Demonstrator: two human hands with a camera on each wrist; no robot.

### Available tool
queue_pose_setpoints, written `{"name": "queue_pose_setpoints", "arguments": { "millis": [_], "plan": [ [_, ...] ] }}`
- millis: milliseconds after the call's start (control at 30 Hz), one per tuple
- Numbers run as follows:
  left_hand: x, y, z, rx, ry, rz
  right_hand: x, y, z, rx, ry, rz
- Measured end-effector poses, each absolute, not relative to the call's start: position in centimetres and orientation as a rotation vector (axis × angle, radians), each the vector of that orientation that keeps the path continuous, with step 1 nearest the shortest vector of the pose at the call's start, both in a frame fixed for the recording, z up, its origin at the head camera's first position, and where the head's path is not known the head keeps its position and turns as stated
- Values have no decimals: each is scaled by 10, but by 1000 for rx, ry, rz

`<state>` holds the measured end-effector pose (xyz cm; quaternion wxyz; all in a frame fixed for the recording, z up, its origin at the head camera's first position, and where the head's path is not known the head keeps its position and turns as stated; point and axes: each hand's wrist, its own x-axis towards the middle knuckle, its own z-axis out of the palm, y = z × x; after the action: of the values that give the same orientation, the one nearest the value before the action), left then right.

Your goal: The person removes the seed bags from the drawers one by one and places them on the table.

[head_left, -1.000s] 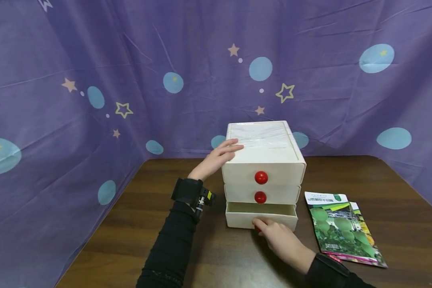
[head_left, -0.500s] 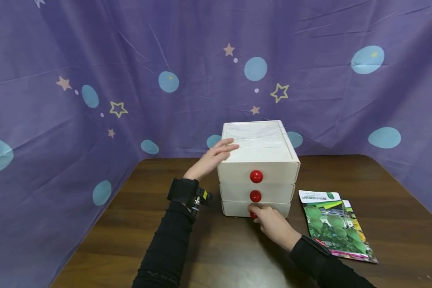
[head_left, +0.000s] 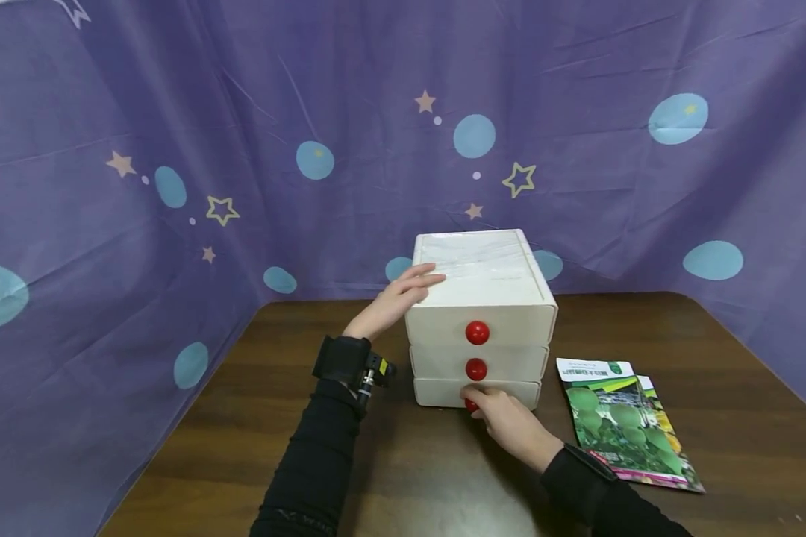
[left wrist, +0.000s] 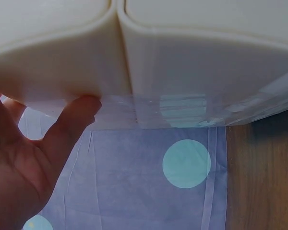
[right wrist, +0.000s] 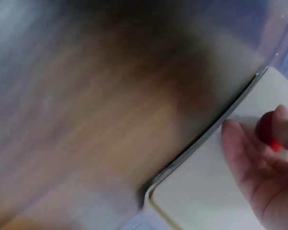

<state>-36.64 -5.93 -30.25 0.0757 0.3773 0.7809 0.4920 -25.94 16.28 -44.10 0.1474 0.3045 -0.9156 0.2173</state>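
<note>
A white three-drawer plastic cabinet [head_left: 486, 283] stands on the table, with all its drawers pushed in and a red round knob on each front. My left hand [head_left: 395, 300] rests its straight fingers on the cabinet's top left edge; in the left wrist view the thumb [left wrist: 69, 120] touches its side wall. Low at the front, my right hand [head_left: 513, 425] pinches the red knob [right wrist: 265, 128] of the bottom drawer [head_left: 438, 392] between thumb and fingers. The drawer's inside is hidden.
Two overlapping booklets [head_left: 625, 425] with green pictures lie on the brown wooden table [head_left: 295, 373], right of the cabinet and close to my right sleeve. A purple curtain [head_left: 376, 89] with stars and blue ovals hangs behind the table.
The bottom drawer, pulled partly out a second ago, has slid back in under my right hand, which moved forward with it. My left hand stays on the cabinet.
</note>
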Motion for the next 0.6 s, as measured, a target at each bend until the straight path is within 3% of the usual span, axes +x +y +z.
{"name": "queue_pose_setpoints", "arguments": {
  "millis": [233, 600],
  "plan": [
    [-368, -55, -300, 1158, 2328, 1424, -261, 176, -440, 863, -2668, 531],
    [-367, -61, -289, 1167, 2438, 1325, -257, 185, -408, 1156, -2660, 582]
  ]
}}
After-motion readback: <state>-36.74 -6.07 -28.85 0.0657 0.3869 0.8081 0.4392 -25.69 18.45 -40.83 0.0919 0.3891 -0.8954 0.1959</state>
